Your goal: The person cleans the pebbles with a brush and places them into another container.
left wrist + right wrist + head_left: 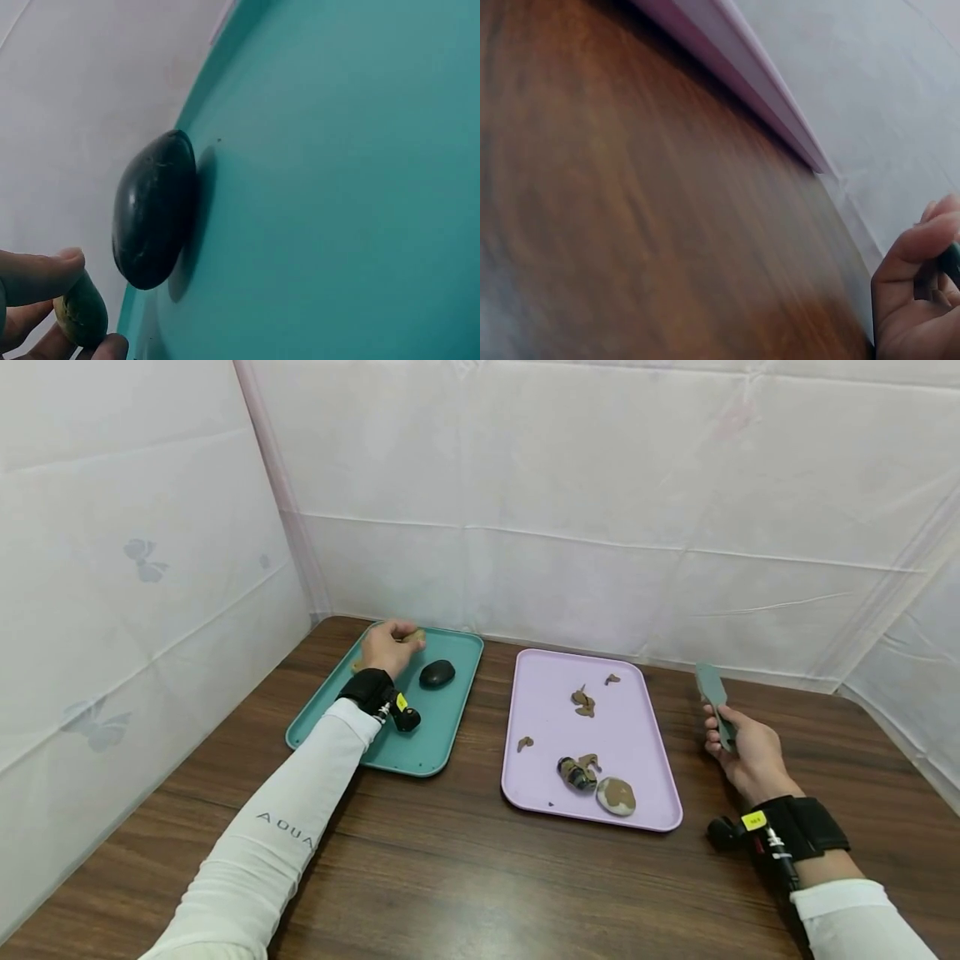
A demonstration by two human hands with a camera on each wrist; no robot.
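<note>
Stones, trays and one scraper, as I log them from my remote seat. Item one: my left hand [387, 647], over the far end of the teal tray [442, 739], fingers curled round a small olive-brown stone [81, 313]; the left wrist view shows the thumb and a fingertip pinching it, so the grip is closed on the stone, which sits off the tray floor as far as I can tell. Item two: a black stone [437, 673], smooth and oval, lying on the teal tray just beside that hand, not touched. Item three: my right hand [746, 752], held over the wooden table [450, 877] to the right of the lilac tray [540, 693], fingers wrapped round the handle of a grey-green scraper [712, 697] whose flat blade points up and away from me; the right wrist view shows only curled fingers [907, 270] and a sliver of the tool. Item four: the lilac tray, between the two hands, carrying a dark banded stone [573, 772] and a pale stone smeared with brown [616, 795] near its front edge, the two close together, plus several scattered brown clay-like scraps [582, 702] further back. Item five: white sheeting [600, 485] walling the table on three sides.
</note>
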